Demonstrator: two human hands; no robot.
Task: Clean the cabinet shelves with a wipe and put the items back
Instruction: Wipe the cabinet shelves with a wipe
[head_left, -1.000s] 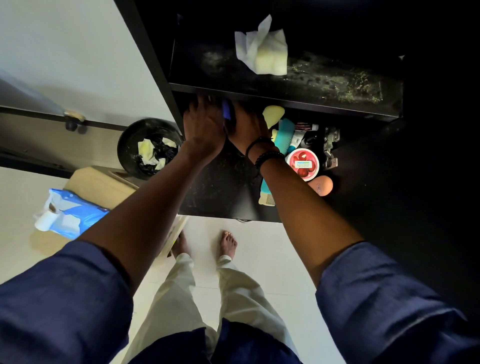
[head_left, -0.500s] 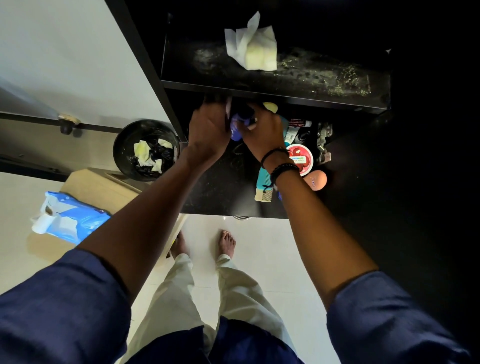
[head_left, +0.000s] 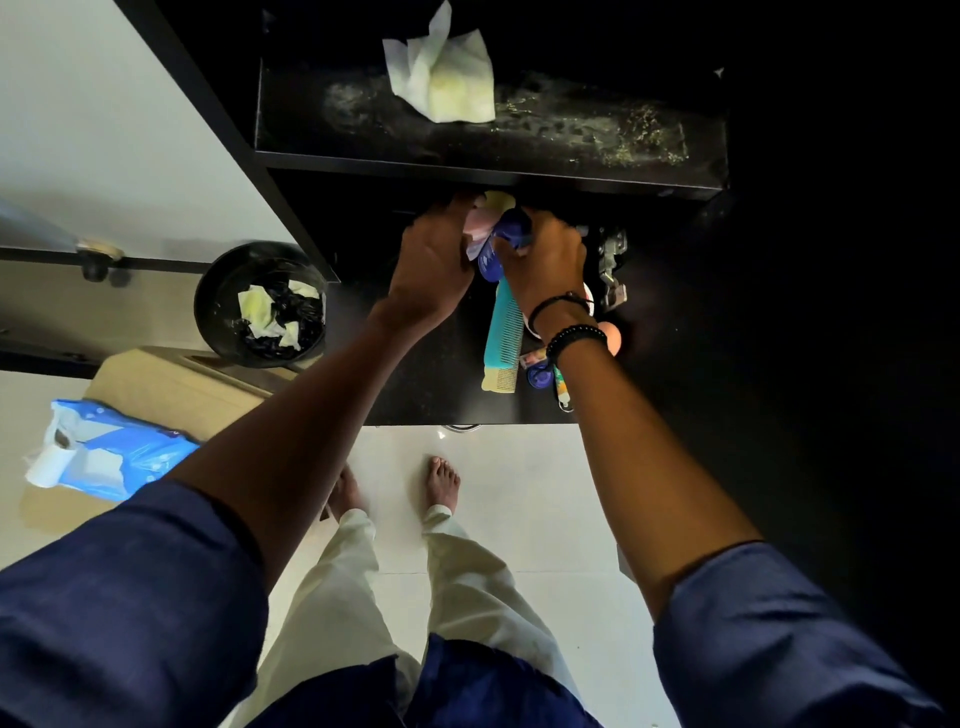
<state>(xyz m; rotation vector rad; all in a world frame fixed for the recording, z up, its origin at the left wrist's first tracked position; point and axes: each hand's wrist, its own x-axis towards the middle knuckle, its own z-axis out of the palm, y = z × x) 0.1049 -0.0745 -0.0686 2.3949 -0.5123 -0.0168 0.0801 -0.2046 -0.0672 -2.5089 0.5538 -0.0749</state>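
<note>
- Under the front edge of the upper shelf (head_left: 597, 130), both grips work at the far end of the lower shelf (head_left: 415, 374). The right grip (head_left: 545, 265) is clenched round a blue bottle (head_left: 498, 247). The left grip (head_left: 431, 270) touches a pale pink item (head_left: 477, 231), but its fingertips are lost in shadow, so we cannot tell whether it grasps.
- We judge the bottle to be light, stiff, smooth plastic, so we would hold it round the body, not the cap.
- The wipe (head_left: 447, 78) lies crumpled at the left of the upper shelf. It looks soft and limp, and a pinch anywhere should lift it. Dust streaks spread to its right.
- Room is tight: the upper shelf's edge hangs just over the knuckles, so we would draw things near before lifting.
- A teal comb (head_left: 504, 332) lies just nearer than the bottle, and small items crowd under the right wrist. A careless sweep could knock them off the near edge.
- A bin (head_left: 260, 301) stands left of the cabinet.
</note>
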